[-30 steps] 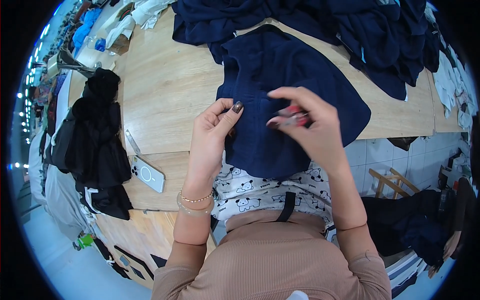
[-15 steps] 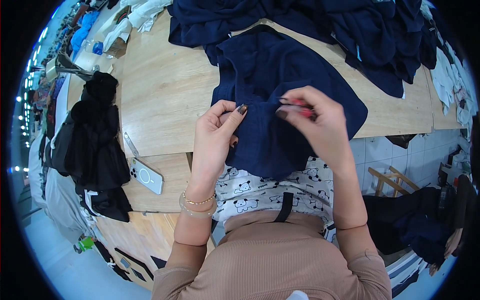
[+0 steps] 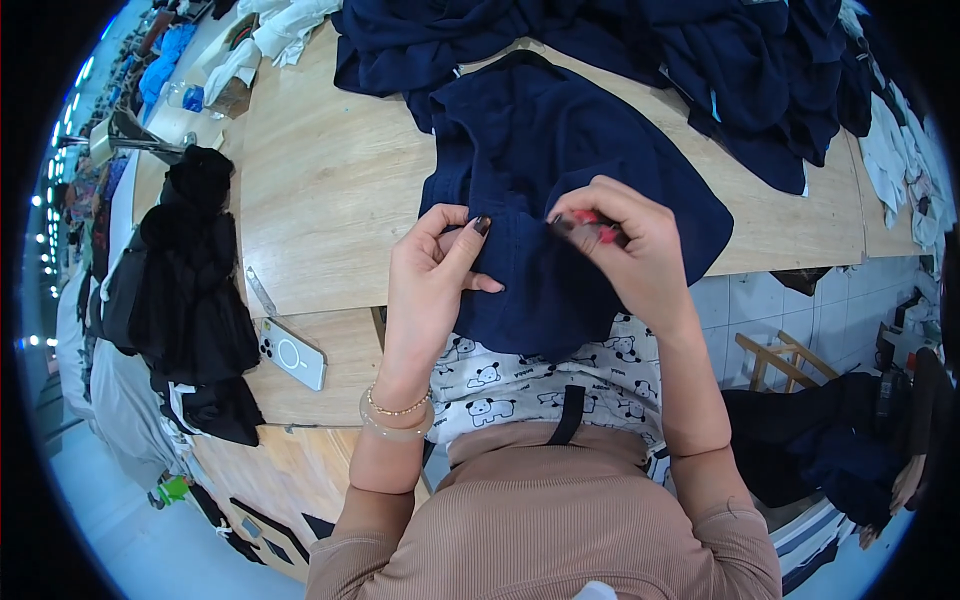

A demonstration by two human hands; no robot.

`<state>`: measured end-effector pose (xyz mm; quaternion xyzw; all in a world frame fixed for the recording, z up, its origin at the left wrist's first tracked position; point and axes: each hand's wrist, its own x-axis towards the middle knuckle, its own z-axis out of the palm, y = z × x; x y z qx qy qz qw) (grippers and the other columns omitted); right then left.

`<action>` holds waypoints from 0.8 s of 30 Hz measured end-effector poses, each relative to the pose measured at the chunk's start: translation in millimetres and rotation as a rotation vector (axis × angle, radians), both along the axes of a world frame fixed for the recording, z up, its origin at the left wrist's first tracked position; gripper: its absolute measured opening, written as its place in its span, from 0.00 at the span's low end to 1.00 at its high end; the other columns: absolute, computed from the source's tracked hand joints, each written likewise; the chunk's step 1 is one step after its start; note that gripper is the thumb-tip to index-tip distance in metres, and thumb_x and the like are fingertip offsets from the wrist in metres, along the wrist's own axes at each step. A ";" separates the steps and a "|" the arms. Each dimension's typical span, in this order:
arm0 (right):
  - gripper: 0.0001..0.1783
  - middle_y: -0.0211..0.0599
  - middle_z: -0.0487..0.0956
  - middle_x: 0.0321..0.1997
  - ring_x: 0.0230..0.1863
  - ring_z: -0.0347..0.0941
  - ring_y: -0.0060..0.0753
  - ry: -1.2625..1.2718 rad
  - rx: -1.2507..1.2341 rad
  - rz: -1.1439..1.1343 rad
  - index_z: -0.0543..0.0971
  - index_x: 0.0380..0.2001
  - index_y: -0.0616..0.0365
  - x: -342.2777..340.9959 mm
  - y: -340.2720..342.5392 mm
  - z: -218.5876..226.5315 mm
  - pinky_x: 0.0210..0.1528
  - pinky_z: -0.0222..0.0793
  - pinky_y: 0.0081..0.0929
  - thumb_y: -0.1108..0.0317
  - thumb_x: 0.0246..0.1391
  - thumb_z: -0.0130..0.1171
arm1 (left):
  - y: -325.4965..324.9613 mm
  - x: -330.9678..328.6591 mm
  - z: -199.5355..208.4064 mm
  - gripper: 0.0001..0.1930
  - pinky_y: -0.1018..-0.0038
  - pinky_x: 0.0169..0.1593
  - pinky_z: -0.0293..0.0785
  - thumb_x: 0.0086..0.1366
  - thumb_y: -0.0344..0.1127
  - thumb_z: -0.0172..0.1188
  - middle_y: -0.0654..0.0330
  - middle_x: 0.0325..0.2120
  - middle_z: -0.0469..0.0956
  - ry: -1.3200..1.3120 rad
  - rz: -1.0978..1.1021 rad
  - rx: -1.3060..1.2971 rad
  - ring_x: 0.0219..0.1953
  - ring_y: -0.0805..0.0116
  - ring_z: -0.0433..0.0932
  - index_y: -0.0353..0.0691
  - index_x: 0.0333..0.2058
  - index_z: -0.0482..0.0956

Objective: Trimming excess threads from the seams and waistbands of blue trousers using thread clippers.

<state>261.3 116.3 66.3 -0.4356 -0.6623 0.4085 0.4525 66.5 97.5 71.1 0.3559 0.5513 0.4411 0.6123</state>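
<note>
Far left: black garment heap (image 3: 190, 290) draped over the surface (image 3: 330, 180) edge, hanging partly off it. Just right of heap, near the front edge: white phone (image 3: 293, 353) lying back-up, w/ a slim metal tool (image 3: 261, 291) just above it, flat on the wood. Upper left corner: white cloths (image 3: 275, 30) and a blue item (image 3: 165, 62), well apart from the hands; too small to tell more.

Left hand (image 3: 432, 270): fingers curled, thumb and forefinger pinched on a fold of the navy garment (image 3: 560, 160); dark-painted nail visible at the pinch. Bead bracelet and pale bangle (image 3: 396, 420) on that wrist. Closed on cloth, nothing else held.

Centre: navy garment lies spread on the surface, its lower part pulled over the front edge toward the person's lap, bunched btw. the two hands. Upper end touches the bigger navy pile (image 3: 640, 50) along the back of the surface.

Right hand (image 3: 625, 250): fingers closed tight around a small red tool (image 3: 598, 225), only a sliver of red showing btw. fingers; tip sits at the garment fold, just beside the left hand's pinch. Exact kind of tool: cannot tell, mostly hidden.

Right: more navy cloth trails to the surface's right end; white pieces (image 3: 895, 150) at far right rim. Lower right, off the surface: tiled floor (image 3: 790, 310), wooden frame (image 3: 780, 365), dark cloth heap (image 3: 830, 440).
</note>
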 end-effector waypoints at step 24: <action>0.09 0.24 0.70 0.32 0.34 0.64 0.11 0.506 -0.391 0.110 0.70 0.40 0.61 -9.2 1.1 19.4 0.38 0.63 0.11 0.68 0.62 0.55 | -3.0 1.3 14.9 0.02 0.85 0.24 0.74 0.61 0.21 0.56 0.55 0.56 0.66 0.336 -0.068 0.327 0.28 0.80 0.76 0.32 0.32 0.77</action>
